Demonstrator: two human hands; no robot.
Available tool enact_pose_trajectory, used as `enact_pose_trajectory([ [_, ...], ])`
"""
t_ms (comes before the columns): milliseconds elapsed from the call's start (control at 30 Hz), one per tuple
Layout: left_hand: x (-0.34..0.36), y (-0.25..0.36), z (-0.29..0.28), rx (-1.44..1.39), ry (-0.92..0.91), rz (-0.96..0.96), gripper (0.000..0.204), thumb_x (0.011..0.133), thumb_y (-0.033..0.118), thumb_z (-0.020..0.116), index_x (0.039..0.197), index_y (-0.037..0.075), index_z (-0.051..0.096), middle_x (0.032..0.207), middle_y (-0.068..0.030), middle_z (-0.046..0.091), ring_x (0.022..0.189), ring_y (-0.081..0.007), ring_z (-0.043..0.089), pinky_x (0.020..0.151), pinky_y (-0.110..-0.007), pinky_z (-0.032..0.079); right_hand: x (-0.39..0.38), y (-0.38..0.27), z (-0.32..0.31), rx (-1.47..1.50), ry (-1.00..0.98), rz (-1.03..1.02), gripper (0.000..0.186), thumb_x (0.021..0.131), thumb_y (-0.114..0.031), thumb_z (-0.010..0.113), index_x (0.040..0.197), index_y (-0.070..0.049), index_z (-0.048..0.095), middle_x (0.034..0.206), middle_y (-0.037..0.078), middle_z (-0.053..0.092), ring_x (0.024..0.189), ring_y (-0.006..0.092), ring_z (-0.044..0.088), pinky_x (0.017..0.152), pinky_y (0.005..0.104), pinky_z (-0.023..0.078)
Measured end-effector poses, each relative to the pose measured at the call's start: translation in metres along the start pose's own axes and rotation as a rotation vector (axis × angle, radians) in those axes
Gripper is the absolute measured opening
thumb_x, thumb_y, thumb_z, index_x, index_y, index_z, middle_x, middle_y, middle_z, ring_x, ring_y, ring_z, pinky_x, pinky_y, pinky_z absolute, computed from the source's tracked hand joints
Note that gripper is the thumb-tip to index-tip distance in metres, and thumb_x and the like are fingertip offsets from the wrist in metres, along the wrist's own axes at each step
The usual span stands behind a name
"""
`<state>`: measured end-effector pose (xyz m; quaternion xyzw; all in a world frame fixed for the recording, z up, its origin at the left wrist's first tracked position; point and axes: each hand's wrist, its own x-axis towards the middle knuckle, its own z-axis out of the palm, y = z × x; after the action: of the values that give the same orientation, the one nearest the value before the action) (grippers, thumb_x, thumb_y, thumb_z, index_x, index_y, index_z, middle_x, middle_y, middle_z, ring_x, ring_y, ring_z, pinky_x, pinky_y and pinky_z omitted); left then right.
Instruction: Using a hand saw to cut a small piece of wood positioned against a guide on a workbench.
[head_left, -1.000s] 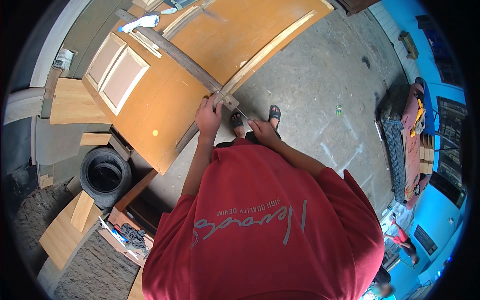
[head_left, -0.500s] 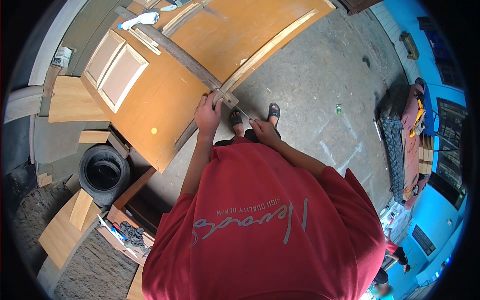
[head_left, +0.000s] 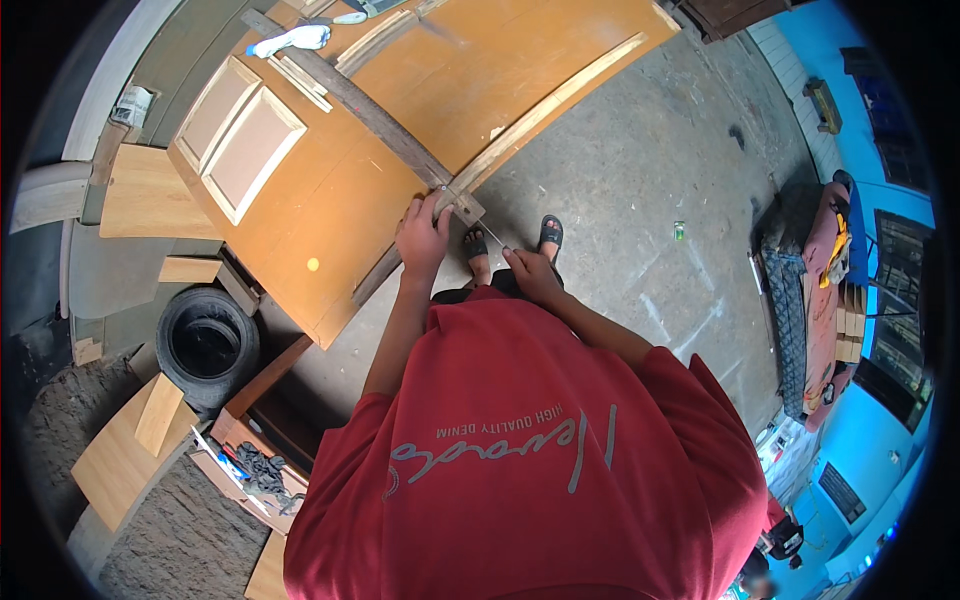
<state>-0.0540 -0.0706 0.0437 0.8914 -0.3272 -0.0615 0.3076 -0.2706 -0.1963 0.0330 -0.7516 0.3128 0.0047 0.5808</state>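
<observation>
At the near edge of an orange-brown tabletop (head_left: 300, 210), my left hand (head_left: 422, 240) is closed over a wooden strip, pressing it beside the end of a long dark wooden bar (head_left: 375, 120). That bar crosses the board diagonally, its end sticking out past the edge. My right hand (head_left: 533, 274), to the right and nearer my body, is wrapped round the handle of a tool with a thin metal shaft (head_left: 493, 234). The shaft points at the bar's end; whether its tip touches the wood is too small to tell. A pale wooden strip (head_left: 560, 105) lies along the right edge.
A framed two-panel piece (head_left: 252, 150), a white bottle (head_left: 292, 41) and several thin sticks lie on the board. Stacked tyres (head_left: 207, 345) and a wooden drawer with loose items (head_left: 255, 470) stand at left. Sandals (head_left: 549, 236) show below my hands. Cushions (head_left: 822, 290) are piled at right.
The whole view has shifted slightly. Both hands keep their holds, and the thin tool still points at the bar's end. At the lower right, a distant person has changed position.
</observation>
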Motion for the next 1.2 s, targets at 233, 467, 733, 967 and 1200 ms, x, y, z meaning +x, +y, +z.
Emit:
enact_pose_trajectory([
  [233, 0.006, 0.0, 0.003, -0.001, -0.002, 0.01, 0.036, 0.097, 0.033, 0.074, 0.13, 0.02, 0.073, 0.103, -0.009, 0.068, 0.095, -0.0348, 0.07, 0.082, -0.047, 0.055, 0.069, -0.02, 0.028, 0.025, 0.007, 0.062, 0.051, 0.111, -0.041, 0.056, 0.09, 0.004, 0.068, 0.083, 0.028, 0.069, 0.079, 0.0398, 0.071, 0.071, 0.047, 0.052],
  [467, 0.002, 0.0, 0.002, 0.029, 0.007, 0.001, 0.037, 0.097, 0.033, 0.074, 0.131, 0.021, 0.072, 0.105, -0.0089, 0.068, 0.1, -0.034, 0.07, 0.085, -0.046, 0.055, 0.029, 0.006, 0.009, -0.019, 0.033, -0.094, 0.045, 0.11, -0.038, 0.057, 0.096, 0.003, 0.071, 0.082, 0.028, 0.068, 0.08, 0.0445, 0.068, 0.073, 0.0479, 0.052],
  [733, 0.001, 0.004, 0.001, 0.025, 0.013, 0.014, 0.037, 0.097, 0.034, 0.074, 0.13, 0.02, 0.073, 0.106, -0.0096, 0.069, 0.1, -0.0355, 0.07, 0.085, -0.047, 0.056, 0.07, -0.015, 0.022, -0.025, 0.064, -0.101, 0.051, 0.11, -0.042, 0.056, 0.091, 0.003, 0.072, 0.081, 0.027, 0.069, 0.073, 0.0369, 0.071, 0.071, 0.0454, 0.053],
  [967, 0.0, 0.002, -0.001, 0.035, 0.003, -0.005, 0.036, 0.097, 0.034, 0.074, 0.13, 0.019, 0.072, 0.105, -0.0096, 0.069, 0.098, -0.0355, 0.071, 0.083, -0.047, 0.056, 0.012, 0.008, 0.008, -0.026, 0.044, -0.048, 0.054, 0.109, -0.045, 0.058, 0.088, 0.003, 0.072, 0.079, 0.026, 0.069, 0.073, 0.038, 0.071, 0.068, 0.0463, 0.052],
  [1200, 0.004, 0.007, -0.001, 0.025, -0.022, -0.008, 0.036, 0.096, 0.034, 0.074, 0.13, 0.019, 0.072, 0.106, -0.0096, 0.069, 0.098, -0.0351, 0.071, 0.082, -0.047, 0.056, 0.069, -0.017, 0.028, -0.009, 0.134, -0.053, 0.06, 0.108, -0.049, 0.058, 0.082, 0.004, 0.068, 0.079, 0.031, 0.066, 0.078, 0.0521, 0.065, 0.07, 0.0544, 0.05],
])
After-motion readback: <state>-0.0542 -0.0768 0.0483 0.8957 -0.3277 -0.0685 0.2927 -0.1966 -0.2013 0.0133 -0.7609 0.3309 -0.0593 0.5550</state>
